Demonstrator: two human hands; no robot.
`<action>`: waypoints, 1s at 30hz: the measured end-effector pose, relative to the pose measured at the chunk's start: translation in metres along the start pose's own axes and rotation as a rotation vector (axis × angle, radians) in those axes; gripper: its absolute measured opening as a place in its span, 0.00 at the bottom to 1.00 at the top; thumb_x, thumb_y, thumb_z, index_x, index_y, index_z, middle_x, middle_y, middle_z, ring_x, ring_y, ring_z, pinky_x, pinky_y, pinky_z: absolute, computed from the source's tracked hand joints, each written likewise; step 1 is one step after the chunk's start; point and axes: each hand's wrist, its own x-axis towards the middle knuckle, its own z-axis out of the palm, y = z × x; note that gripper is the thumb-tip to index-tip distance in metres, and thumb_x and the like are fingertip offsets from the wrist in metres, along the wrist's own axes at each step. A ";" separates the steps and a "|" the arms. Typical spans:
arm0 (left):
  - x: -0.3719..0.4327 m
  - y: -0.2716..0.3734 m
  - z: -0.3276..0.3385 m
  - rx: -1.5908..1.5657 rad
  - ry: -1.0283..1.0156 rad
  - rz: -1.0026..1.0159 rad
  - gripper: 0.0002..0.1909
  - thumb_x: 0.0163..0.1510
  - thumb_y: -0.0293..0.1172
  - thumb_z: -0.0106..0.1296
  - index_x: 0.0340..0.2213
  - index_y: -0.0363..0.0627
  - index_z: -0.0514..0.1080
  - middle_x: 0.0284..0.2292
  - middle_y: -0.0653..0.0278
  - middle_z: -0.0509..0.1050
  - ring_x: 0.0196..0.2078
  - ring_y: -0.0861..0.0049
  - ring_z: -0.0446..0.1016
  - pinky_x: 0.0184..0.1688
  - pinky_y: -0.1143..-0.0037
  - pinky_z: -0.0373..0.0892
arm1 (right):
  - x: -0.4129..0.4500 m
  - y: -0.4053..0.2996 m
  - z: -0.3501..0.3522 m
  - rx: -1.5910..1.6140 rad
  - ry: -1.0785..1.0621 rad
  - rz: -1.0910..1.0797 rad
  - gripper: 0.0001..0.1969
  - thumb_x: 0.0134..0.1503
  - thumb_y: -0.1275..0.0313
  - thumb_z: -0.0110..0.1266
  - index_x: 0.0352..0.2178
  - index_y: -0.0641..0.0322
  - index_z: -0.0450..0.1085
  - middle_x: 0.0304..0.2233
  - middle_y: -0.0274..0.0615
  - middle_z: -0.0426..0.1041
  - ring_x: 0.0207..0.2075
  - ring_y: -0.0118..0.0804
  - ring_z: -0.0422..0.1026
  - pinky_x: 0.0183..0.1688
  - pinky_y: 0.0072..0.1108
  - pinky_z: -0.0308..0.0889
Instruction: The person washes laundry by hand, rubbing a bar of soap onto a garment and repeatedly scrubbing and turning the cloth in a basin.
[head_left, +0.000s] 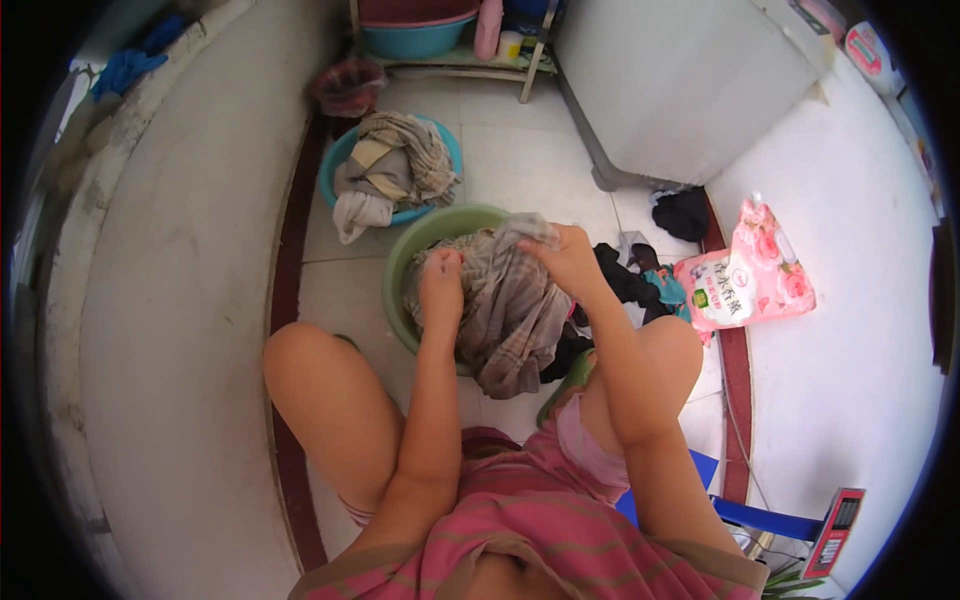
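A green plastic basin (399, 289) stands on the floor between my knees, filled with grey-brown plaid cloth (517, 322) that hangs over its near right rim. My right hand (566, 259) pinches a raised part of this cloth above the basin's right side. Over the left part of the basin, my left hand (442, 289) is curled, with its fingertips at the cloth; whether it grips any is hidden by the hand. Just behind, a blue basin (328, 176) holds more plaid and grey cloth (390, 169), with a pale piece draped over its front rim.
Dark clothes (626, 277) lie on the floor right of the green basin, beside a pink floral detergent bag (757, 274) against the wall. A white appliance (675, 90) stands back right. A red bin (349, 86) and a metal rack (450, 71) with basins are at the back.
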 end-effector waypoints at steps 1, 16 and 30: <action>0.002 -0.015 0.000 -0.004 0.007 0.004 0.17 0.56 0.40 0.38 0.36 0.36 0.66 0.34 0.56 0.68 0.35 0.66 0.66 0.38 0.70 0.62 | -0.001 -0.003 -0.002 0.344 0.043 0.005 0.09 0.48 0.75 0.54 0.33 0.65 0.71 0.27 0.33 0.74 0.29 0.21 0.68 0.33 0.16 0.62; -0.007 0.030 -0.020 0.284 0.446 0.652 0.05 0.44 0.21 0.51 0.26 0.42 0.73 0.26 0.62 0.66 0.30 0.68 0.65 0.32 0.71 0.63 | -0.003 -0.012 -0.061 0.760 0.468 -0.214 0.10 0.49 0.70 0.56 0.30 0.67 0.69 0.28 0.37 0.72 0.28 0.27 0.69 0.33 0.18 0.64; -0.010 -0.042 0.030 0.348 -0.410 0.030 0.17 0.52 0.35 0.42 0.39 0.33 0.67 0.38 0.47 0.70 0.41 0.58 0.68 0.40 0.68 0.64 | -0.001 0.001 -0.052 0.760 0.409 -0.187 0.15 0.50 0.63 0.54 0.31 0.66 0.68 0.28 0.38 0.73 0.29 0.30 0.71 0.34 0.21 0.67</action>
